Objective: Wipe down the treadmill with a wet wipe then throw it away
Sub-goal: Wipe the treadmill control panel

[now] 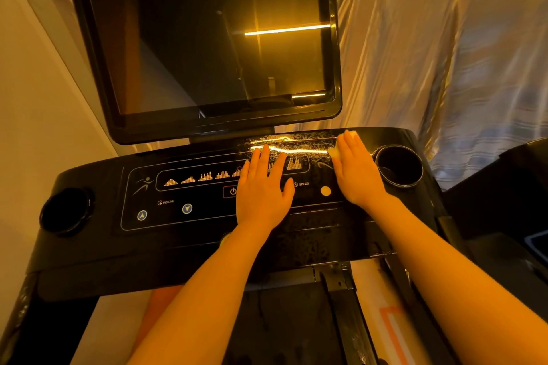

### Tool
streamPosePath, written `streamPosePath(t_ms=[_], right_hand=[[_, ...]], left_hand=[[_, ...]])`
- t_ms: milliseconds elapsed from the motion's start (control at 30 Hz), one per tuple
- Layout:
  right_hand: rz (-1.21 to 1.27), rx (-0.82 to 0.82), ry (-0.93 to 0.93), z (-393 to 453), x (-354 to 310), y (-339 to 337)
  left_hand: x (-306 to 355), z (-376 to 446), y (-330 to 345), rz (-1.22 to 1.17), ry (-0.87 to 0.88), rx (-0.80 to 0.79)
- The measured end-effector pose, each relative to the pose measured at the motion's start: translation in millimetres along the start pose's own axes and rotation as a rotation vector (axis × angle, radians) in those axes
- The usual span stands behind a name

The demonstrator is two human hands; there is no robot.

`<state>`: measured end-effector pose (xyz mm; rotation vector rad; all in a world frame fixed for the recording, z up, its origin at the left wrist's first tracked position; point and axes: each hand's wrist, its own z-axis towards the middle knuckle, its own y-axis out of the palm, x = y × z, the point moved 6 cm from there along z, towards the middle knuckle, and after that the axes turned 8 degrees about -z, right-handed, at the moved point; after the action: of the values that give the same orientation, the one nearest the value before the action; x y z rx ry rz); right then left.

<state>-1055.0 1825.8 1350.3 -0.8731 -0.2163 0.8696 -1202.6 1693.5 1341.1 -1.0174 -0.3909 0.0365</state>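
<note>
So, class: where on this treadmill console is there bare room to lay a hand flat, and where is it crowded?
Free: the console's left panel, between the left cup holder and the left hand. Crowded: the right end, where the right hand presses the wet wipe beside the right cup holder.

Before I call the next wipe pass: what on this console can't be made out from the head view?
- Wipe: mostly under the right hand; only pale edges show.
- Panel middle: left hand covers part of the power button and program icons.
- Right cup holder: bottom too dark to judge.
- Left cup holder: interior dark.
- Treadmill belt: cut off by the bottom edge, behind the arms.
- Screen: only reflections; smears can't be judged.
</note>
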Motion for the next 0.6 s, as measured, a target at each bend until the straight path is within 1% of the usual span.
streamPosePath(t_ms=[133, 400, 600], right_hand=[[-0.079, -0.025, -0.042, 10.9, 4.0, 2.8], [0.069, 0.035, 0.057, -8.0, 7.2, -0.6], [0.048, 0.005, 0.077, -44.2, 2.2, -2.9]], left_hand=[[0.1, 0.9, -0.7, 0.002, 0.001, 0.01], [-1.0, 2.1, 0.5, 0.018, 0.007, 0.015], [-1.6, 2.5, 1.5, 0.013, 0.011, -0.014]])
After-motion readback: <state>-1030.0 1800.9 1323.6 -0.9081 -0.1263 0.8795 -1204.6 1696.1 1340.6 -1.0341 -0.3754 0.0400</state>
